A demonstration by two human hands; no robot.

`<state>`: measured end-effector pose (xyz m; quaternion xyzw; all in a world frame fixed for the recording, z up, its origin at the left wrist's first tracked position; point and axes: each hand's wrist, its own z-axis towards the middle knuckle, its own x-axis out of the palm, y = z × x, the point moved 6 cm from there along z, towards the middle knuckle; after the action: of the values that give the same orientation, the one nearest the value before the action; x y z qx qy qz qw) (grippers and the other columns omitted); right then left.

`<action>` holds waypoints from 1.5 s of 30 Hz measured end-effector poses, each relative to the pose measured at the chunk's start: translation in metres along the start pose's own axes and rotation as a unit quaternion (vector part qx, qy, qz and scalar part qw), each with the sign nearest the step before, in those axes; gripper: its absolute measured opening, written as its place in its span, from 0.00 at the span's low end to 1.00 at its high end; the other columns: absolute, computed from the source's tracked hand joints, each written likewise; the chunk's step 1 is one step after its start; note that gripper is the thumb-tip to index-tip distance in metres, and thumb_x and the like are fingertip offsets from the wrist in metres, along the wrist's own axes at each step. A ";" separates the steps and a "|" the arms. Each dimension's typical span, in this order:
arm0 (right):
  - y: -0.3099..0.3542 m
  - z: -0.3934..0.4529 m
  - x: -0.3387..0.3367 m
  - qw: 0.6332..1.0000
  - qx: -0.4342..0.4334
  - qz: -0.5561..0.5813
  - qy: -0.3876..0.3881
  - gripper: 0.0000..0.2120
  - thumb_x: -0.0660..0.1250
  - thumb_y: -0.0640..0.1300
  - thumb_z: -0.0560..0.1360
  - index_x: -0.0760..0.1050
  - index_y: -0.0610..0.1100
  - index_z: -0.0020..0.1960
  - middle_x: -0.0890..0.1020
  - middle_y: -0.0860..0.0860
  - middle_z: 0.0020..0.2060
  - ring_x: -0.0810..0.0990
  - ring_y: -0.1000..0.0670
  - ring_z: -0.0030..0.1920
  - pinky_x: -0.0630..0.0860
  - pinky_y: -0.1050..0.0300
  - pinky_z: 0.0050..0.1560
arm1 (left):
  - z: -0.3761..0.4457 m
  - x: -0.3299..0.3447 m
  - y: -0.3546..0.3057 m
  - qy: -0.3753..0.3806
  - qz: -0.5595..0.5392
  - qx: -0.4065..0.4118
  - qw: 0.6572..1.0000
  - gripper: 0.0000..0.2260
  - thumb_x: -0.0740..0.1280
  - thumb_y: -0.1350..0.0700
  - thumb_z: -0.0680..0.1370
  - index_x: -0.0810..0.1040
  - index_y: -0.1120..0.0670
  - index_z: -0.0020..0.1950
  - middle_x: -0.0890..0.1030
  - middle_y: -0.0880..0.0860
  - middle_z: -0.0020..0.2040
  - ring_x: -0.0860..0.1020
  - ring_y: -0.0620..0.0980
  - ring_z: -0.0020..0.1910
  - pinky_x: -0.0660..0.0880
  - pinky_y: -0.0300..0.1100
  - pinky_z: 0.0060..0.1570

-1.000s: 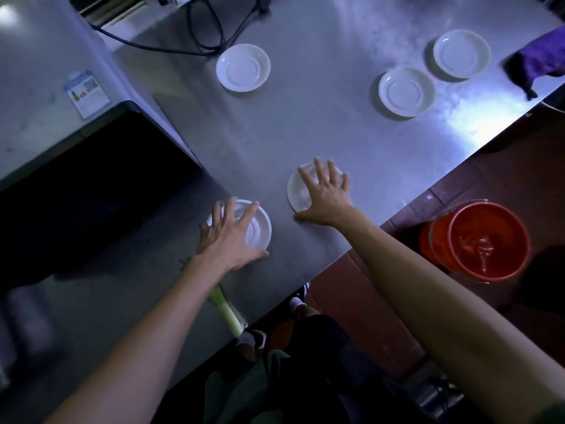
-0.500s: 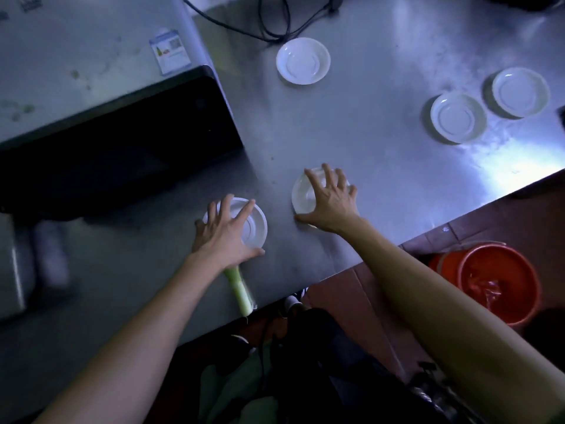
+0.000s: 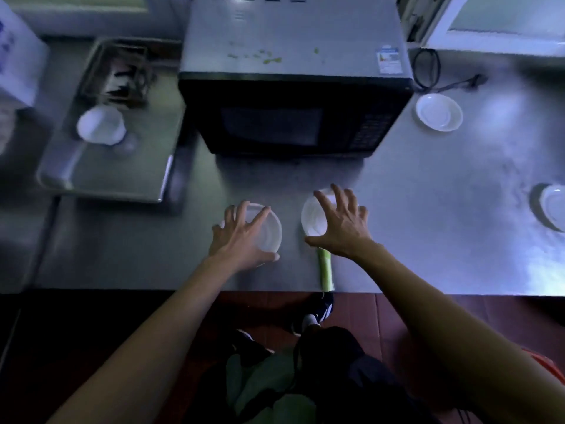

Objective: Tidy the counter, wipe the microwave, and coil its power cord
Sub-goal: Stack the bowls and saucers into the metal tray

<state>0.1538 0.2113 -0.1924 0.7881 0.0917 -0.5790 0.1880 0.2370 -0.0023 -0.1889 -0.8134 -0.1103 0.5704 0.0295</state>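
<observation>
Left hand (image 3: 241, 240): fingers spread and clawed round the rim of a small white saucer (image 3: 267, 232), ready for lifting.
Right hand (image 3: 342, 226): fingers likewise clamped over a second white saucer (image 3: 312, 218), probably for stacking.
Black-fronted steel microwave (image 3: 293, 96): behind both, green crumbs on top.
Black power cord (image 3: 426, 68): uncoiled at its right.

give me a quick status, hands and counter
Left hand and right hand each grip a saucer. Microwave top has green scraps, cord loose. Leek stalk beside right wrist.

A white cup (image 3: 101, 128) stands on a metal tray (image 3: 104, 179).
</observation>
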 end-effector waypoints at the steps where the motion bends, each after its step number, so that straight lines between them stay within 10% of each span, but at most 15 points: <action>1: 0.019 -0.001 0.001 1.000 -0.012 -0.009 -0.001 0.53 0.70 0.72 0.61 0.49 0.57 0.77 0.49 0.47 0.78 0.49 0.38 0.76 0.61 0.32 0.68 | -0.011 -0.002 0.017 -0.006 -0.010 -0.009 1.000 0.50 0.69 0.27 0.58 0.52 0.36 0.75 0.49 0.50 0.74 0.53 0.58 0.73 0.67 0.64 0.63; 19: 0.300 0.003 0.004 0.983 -0.181 -0.041 -0.013 0.53 0.72 0.72 0.61 0.50 0.59 0.77 0.48 0.50 0.78 0.49 0.39 0.77 0.62 0.32 0.67 | -0.160 -0.005 0.268 -0.083 -0.070 -0.185 0.977 0.50 0.67 0.24 0.59 0.52 0.36 0.75 0.48 0.51 0.77 0.51 0.59 0.74 0.66 0.65 0.63; 45: 0.330 0.153 -0.012 0.990 -0.136 0.022 -0.010 0.52 0.72 0.71 0.61 0.51 0.57 0.77 0.50 0.48 0.78 0.51 0.37 0.76 0.61 0.30 0.66 | 0.015 -0.100 0.330 -0.075 -0.052 -0.141 0.986 0.50 0.62 0.23 0.56 0.53 0.37 0.76 0.48 0.50 0.76 0.50 0.59 0.74 0.66 0.66 0.64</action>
<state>0.1350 -0.1501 -0.1577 0.7513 0.1503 -0.5643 0.3074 0.2388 -0.3460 -0.1597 -0.7573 -0.2337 0.6064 -0.0644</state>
